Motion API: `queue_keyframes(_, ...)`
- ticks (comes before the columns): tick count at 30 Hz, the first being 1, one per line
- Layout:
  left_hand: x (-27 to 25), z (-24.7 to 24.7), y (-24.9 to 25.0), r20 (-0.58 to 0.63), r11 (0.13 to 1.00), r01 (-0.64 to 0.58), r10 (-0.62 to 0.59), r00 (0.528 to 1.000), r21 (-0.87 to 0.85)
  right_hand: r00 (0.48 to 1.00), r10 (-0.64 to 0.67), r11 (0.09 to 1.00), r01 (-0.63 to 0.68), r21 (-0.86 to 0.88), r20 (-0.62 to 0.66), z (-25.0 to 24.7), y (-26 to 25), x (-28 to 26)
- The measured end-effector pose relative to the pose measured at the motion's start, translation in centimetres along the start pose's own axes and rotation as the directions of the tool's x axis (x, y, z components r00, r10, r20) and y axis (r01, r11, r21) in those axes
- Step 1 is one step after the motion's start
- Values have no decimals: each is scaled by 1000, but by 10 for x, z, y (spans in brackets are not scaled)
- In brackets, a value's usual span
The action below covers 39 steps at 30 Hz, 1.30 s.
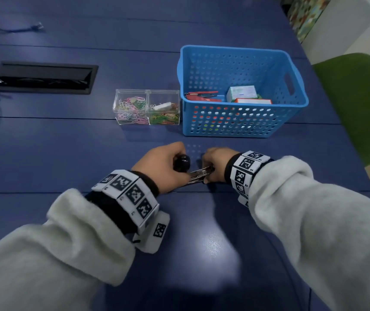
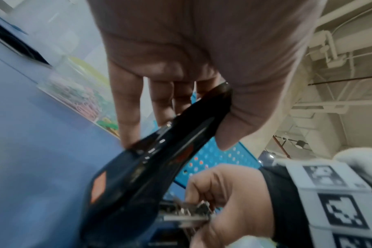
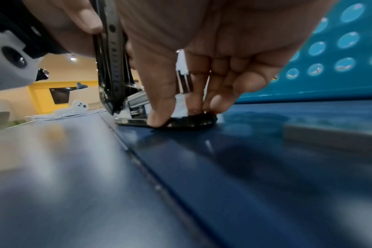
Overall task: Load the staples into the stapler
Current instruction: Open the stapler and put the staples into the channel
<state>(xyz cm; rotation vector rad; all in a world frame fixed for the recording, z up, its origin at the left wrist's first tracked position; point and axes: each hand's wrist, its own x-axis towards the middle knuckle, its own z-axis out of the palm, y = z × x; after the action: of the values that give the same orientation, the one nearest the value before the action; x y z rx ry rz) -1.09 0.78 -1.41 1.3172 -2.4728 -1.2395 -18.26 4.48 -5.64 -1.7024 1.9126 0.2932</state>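
A black stapler [image 1: 182, 163] stands open on the blue table [image 1: 67, 153]. Its lid [image 2: 181, 134] is swung up, and the silver magazine [image 1: 198, 173] lies bare below it. My left hand [image 1: 168, 162] grips the lid between thumb [image 2: 227, 127] and fingers. My right hand [image 1: 215, 163] pinches the front of the stapler base [image 3: 191, 121], thumb [image 3: 159, 107] on one side and fingers on the other. A short silver strip [image 3: 184, 82] shows between that thumb and the fingers; I cannot tell whether it is staples.
A blue perforated basket [image 1: 242, 129] stands just behind the hands, with a red stapler [image 1: 202, 96] and small boxes [image 1: 242, 93] inside. Left of it sit two clear boxes of paper clips [image 1: 132, 106]. A black cable hatch [image 1: 44, 77] lies far left, a green chair [image 1: 359, 97] right.
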Motion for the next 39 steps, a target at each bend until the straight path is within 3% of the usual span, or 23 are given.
queue_keyframes(5, -19, -22, -19, -75, 1000, -7, 8, 997, 15, 1000, 20, 999, -20, 35, 8, 6, 2, -5)
queue_keyframes(10, -27, -30, -53, -116, 995, 99, -95, 989, 27, 998, 54, 996, -55, 73, 18, 8, 3, -10)
queue_keyframes(17, -15, -22, -76, -1, 937, 255, -263, 965, 238, 997, 76, 995, -76, 59, 1, 9, 0, -13)
queue_keyframes(20, -11, -14, -68, 47, 909, 209, -242, 969, 361, 997, 77, 996, -77, 51, 8, 9, 0, -13)
queue_keyframes(27, 3, 13, -44, 222, 934, -3, -82, 972, 357, 998, 70, 995, -69, 68, -3, 12, 5, -18)
queue_keyframes(30, 8, 16, -40, 237, 930, -15, -78, 968, 366, 994, 96, 987, -88, 132, -52, 9, 24, -31)
queue_keyframes(33, 9, 15, -40, 249, 931, -20, -77, 966, 365, 968, 222, 969, -206, 137, -114, 8, 50, -45)
queue_keyframes(35, 9, 14, -39, 251, 930, -25, -74, 965, 367, 960, 265, 960, -254, 120, -93, 11, 60, -51)
queue_keyframes(39, 10, 14, -38, 259, 927, -28, -75, 963, 374, 970, 237, 965, -229, 126, -55, 19, 62, -53)
